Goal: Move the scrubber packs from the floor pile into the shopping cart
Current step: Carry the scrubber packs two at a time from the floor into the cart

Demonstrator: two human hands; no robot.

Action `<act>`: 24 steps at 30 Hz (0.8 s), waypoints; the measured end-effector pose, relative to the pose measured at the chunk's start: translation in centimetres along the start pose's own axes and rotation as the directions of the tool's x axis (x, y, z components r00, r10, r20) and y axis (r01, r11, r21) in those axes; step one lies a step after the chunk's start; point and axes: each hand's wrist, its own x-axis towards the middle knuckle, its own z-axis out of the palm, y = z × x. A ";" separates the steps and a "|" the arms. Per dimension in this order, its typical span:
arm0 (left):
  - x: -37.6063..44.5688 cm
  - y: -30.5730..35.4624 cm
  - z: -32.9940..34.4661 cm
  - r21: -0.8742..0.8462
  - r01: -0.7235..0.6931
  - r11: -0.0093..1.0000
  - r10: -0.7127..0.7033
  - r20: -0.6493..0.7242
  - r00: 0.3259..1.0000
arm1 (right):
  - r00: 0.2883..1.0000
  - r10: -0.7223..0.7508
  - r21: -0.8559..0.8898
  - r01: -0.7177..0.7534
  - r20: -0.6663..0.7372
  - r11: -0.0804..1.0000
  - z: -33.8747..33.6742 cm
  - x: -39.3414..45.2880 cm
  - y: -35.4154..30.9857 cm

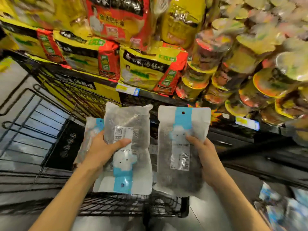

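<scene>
My left hand (103,150) grips two scrubber packs together: a front pack (128,124) with a white and blue label, turned upside down, and a second pack (90,130) partly hidden behind it. My right hand (202,150) holds a third scrubber pack (180,130) upright, thumb on its front. All three packs are held above the black wire shopping cart (126,205). At the lower right, several more scrubber packs (283,207) lie blurred in a pile on the floor.
Store shelves stand right behind the cart, stacked with yellow and red noodle bags (146,70) and round noodle bowls (250,77). The shelf's dark edge with price tags (128,90) runs across the middle. Grey floor (10,84) shows at the left.
</scene>
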 end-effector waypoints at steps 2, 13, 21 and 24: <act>1.9 -2.4 0.2 0.028 0.035 0.999 -0.035 0.015 0.999 | 0.998 0.042 0.010 -0.042 -0.054 0.999 0.1 1.7 2.6; 12.1 -14.9 4.3 0.285 0.167 0.944 -0.181 0.023 0.983 | 0.974 0.066 -0.090 -0.087 -0.219 0.992 0.3 9.9 16.6; 16.1 -19.4 6.6 0.452 0.127 0.883 -0.136 -0.013 0.991 | 0.948 0.145 -0.108 -0.182 -0.282 0.977 1.5 13.7 22.2; 16.0 -19.7 7.7 0.538 0.111 0.836 -0.113 -0.028 0.993 | 0.938 0.135 -0.189 -0.203 -0.320 0.961 1.2 14.1 23.6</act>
